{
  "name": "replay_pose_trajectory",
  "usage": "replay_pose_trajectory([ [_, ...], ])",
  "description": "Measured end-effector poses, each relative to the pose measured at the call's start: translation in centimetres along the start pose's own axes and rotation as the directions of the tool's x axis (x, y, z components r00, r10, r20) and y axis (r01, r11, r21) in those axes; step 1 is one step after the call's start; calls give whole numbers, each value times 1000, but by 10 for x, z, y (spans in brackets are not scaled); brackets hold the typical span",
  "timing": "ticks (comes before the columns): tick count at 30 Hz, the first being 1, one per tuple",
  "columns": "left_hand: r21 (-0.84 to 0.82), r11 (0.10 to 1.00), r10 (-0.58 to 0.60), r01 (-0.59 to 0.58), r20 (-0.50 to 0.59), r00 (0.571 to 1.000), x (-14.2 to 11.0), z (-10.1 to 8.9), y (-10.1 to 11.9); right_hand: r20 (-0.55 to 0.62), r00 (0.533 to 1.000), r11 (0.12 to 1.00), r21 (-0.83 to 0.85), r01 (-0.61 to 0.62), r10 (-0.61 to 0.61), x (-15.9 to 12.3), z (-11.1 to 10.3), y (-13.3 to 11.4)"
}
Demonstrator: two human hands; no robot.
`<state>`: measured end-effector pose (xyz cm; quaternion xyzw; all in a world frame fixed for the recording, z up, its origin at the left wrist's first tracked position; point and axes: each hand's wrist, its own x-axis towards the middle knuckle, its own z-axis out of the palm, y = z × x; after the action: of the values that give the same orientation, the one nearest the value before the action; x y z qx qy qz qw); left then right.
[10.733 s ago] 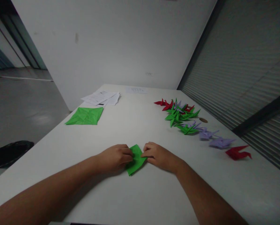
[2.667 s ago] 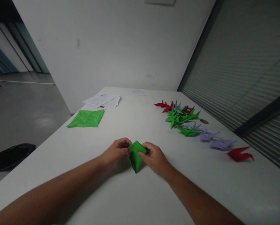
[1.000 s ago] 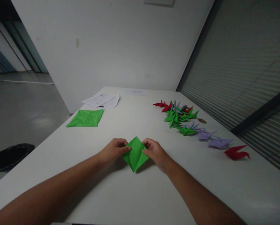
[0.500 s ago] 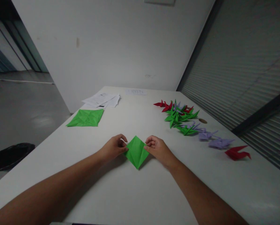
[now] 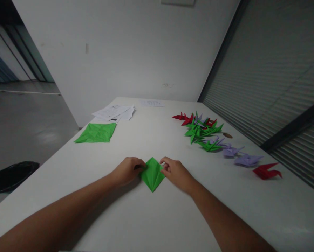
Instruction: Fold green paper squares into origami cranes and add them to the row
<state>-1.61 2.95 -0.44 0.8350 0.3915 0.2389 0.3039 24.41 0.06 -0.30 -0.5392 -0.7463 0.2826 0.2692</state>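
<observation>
A small green origami paper [image 5: 152, 175], folded into a diamond with creases running to its near corner, is on the table in front of me. My left hand [image 5: 128, 170] pinches its left corner between thumb and fingers. At the opposite corner is my right hand [image 5: 176, 174], thumb and forefinger curled at the paper's edge. The fingertips partly cover both side corners. Farther left lies a larger green sheet [image 5: 96, 133], spread out and marked with creases.
Folded paper cranes line the table's right side: a red crane [image 5: 266, 171], a purple crane [image 5: 247, 160], a green crane [image 5: 209, 145] and several more behind. Printed papers [image 5: 112, 112] lie at the back left. A black-lined bin [image 5: 13, 176] stands left of the white table [image 5: 151, 224].
The green paper went from a narrow, kite-like shape held up in both hands to a wider diamond. In the last half second it has come lower and slightly nearer to me.
</observation>
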Motion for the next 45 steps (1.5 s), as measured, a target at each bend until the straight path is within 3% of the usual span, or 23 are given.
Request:
replay_pose_trajectory([
  [6,249,953,175,-172,12,985,-2,3,-2,98,984,958,-233,169,-150,-1,-1,-1],
  [12,174,899,372,-402,181,910,0,-6,7,161,970,916,-330,229,-185,-1,-4,-6],
  [17,146,929,310,-341,198,930,-2,-10,18,178,947,891,-329,313,-267,-2,-9,-7],
  [23,110,967,221,-231,96,971,0,-2,6,224,917,878,-283,385,-330,-6,-16,-9],
  [28,80,944,308,-320,135,942,2,-4,2,250,914,884,-268,382,-319,-8,-19,-12],
  [40,124,924,338,-361,176,925,-3,-9,10,267,903,883,-245,401,-336,-7,-22,-12],
  [45,176,930,305,-324,127,944,-3,-3,5,292,884,852,-277,443,-365,-8,-26,-16],
])
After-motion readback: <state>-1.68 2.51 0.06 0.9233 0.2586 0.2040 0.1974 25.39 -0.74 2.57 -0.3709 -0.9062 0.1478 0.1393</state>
